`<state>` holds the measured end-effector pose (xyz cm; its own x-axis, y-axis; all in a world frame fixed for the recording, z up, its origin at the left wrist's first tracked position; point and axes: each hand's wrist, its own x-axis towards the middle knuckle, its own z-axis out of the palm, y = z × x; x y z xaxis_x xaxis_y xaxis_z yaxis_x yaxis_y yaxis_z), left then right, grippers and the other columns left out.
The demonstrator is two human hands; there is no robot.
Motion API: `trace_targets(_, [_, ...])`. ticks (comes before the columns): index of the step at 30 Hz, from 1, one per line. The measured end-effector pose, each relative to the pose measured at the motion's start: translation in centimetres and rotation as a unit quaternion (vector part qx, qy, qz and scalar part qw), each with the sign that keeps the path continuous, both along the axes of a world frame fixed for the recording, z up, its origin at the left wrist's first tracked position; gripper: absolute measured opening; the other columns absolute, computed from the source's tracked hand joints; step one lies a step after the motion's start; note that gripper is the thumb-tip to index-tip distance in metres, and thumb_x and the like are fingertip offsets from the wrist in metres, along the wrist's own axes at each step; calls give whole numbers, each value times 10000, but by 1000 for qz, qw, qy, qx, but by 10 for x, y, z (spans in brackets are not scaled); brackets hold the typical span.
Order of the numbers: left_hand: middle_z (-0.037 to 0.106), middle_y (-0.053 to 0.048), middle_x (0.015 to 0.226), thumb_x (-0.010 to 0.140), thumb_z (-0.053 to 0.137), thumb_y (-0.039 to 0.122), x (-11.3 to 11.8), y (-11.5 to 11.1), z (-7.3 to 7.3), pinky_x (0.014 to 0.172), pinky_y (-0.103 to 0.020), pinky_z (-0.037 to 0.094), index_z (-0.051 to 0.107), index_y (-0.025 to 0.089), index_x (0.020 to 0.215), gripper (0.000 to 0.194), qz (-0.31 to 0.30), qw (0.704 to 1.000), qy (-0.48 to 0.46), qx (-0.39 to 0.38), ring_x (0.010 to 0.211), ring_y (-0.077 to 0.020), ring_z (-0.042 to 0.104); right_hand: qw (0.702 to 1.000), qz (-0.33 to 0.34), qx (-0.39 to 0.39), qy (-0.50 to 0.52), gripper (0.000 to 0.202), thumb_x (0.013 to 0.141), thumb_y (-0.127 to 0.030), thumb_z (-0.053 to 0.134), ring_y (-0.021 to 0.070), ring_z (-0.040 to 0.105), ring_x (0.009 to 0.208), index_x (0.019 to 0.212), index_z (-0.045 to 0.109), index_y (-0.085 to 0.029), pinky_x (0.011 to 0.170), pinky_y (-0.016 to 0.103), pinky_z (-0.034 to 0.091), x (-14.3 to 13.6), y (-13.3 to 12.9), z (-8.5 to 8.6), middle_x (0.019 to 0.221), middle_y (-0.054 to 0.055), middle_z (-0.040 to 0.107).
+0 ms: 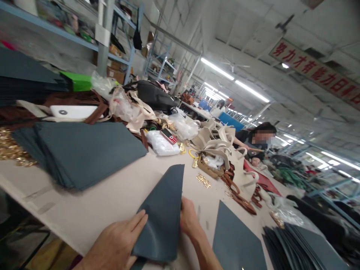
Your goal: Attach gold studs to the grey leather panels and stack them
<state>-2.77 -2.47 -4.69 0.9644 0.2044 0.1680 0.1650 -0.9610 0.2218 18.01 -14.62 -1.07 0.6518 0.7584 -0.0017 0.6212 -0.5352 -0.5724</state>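
A dark blue-grey leather-like panel (163, 210) stands tilted above the table in front of me, its surface bent and shiny near the bottom. My left hand (115, 240) holds its left edge, with the fingers lying over the face and the thumb low at the edge. At the opposite edge, my right hand (189, 217) grips the panel; some of its fingertips are hidden behind it. Another flat blue-grey panel (237, 240) lies just right of my right forearm. To the left rests a fanned stack of similar panels (90, 150).
More dark panels (300, 247) are piled at the lower right. Gold metal pieces (203, 180) lie mid-table, near a red phone (168, 136) on a white plastic bundle. Beige bag parts (216, 135) crowd the far side, where another person (254, 142) is at work.
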Motion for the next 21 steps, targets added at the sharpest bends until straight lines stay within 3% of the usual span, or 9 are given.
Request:
trace_targets(6, [617, -109, 1349, 612, 535, 127, -7, 10, -42, 845, -327, 609, 595, 153, 1306, 698, -21, 990, -121, 67, 1046, -244, 709, 958, -217, -128, -137, 409, 891, -146, 407, 274, 627, 1083, 1233, 617, -68, 957, 349, 433, 112, -55, -2, 1167, 202, 664])
trace_targets(10, [578, -44, 1407, 617, 555, 157, -12, 14, -62, 897, -276, 565, 504, 235, 1381, 770, -14, 989, -134, 58, 1105, -212, 681, 943, -228, -175, -170, 391, 921, -150, 379, 277, 624, 1076, 1206, 639, -85, 937, 344, 432, 145, -58, -10, 1112, 191, 678])
trace_targets(14, [573, -21, 1416, 630, 577, 180, -15, 14, -66, 904, -269, 546, 467, 266, 1408, 791, -10, 990, -135, 47, 1103, -211, 680, 944, -181, -204, -187, 359, 944, -141, 387, 229, 622, 1081, 1143, 686, -152, 938, 289, 422, 152, -46, -17, 1114, 134, 686])
trace_targets(17, [572, -19, 1419, 614, 584, 168, -10, 16, -67, 910, -263, 533, 460, 271, 1414, 816, -14, 989, -141, 30, 1105, -212, 679, 938, -172, -233, -192, 324, 962, -141, 409, 201, 636, 1056, 1090, 705, -168, 947, 279, 428, 157, -52, -13, 1083, 116, 696])
trace_targets(19, [588, -34, 1404, 603, 594, 180, -7, 16, -60, 912, -268, 533, 474, 260, 1404, 813, -11, 989, -149, 12, 1094, -226, 684, 932, -176, -252, -193, 245, 977, -185, 465, 192, 645, 1017, 1060, 695, -165, 939, 320, 465, 157, -55, -7, 1061, 98, 694])
trace_targets(21, [624, -56, 1363, 643, 610, 210, -8, 12, -44, 888, -280, 550, 501, 243, 1381, 746, -21, 990, -139, 1, 1054, -238, 701, 929, -174, -260, -198, 191, 973, -275, 543, 187, 644, 979, 1074, 661, -165, 901, 371, 516, 151, -41, -5, 1090, 79, 672])
